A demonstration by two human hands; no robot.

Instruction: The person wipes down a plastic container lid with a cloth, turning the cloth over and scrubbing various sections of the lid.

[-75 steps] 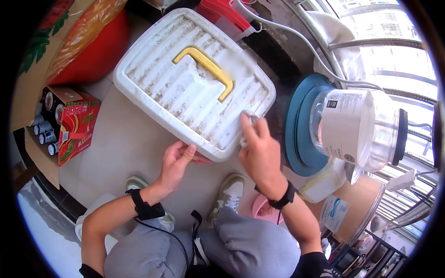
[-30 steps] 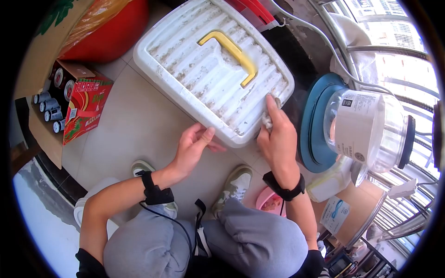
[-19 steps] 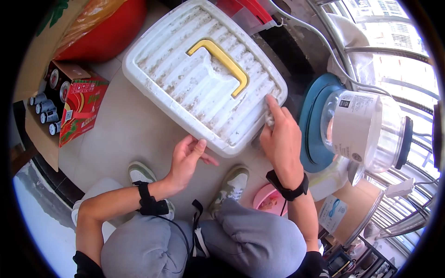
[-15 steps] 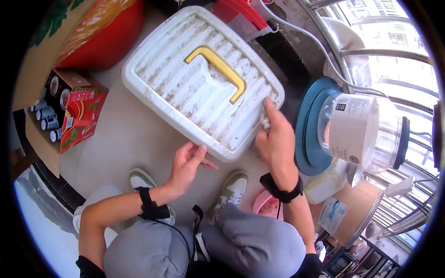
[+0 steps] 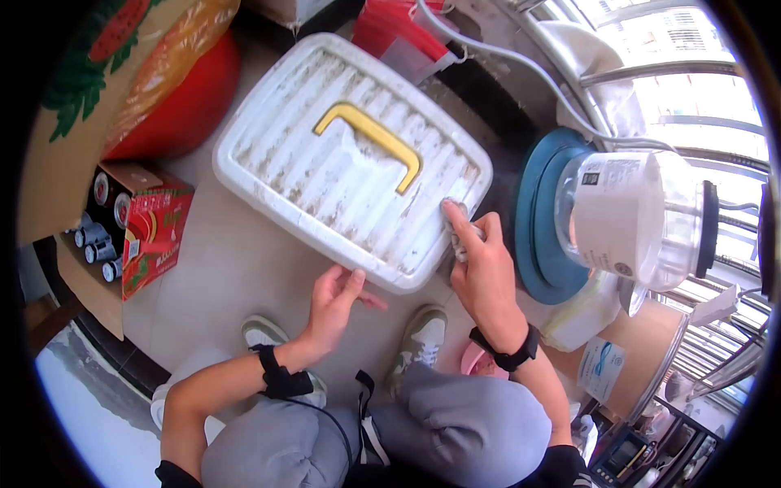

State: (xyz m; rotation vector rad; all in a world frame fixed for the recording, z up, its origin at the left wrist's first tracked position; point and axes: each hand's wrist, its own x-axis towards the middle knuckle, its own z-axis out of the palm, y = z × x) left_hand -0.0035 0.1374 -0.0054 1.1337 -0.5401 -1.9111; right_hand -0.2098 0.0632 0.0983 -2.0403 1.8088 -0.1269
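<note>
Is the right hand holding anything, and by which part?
The right hand holds a crumpled pale wad, bunched in its grasp; exact grip spot hidden.

Grimy white lid (image 5: 325, 183), left fingers (image 5: 329, 283) at its edge, right fingers (image 5: 455, 215) holding pale wad (image 5: 462, 246)

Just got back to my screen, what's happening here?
A person is bent over a white ribbed lid with grimy marks across its ribs. The right hand holds a crumpled pale wad at the lid's near right corner area. The left hand is at the near edge, thumb and fingers apart. Neither hand is on the yellow handle.
</note>
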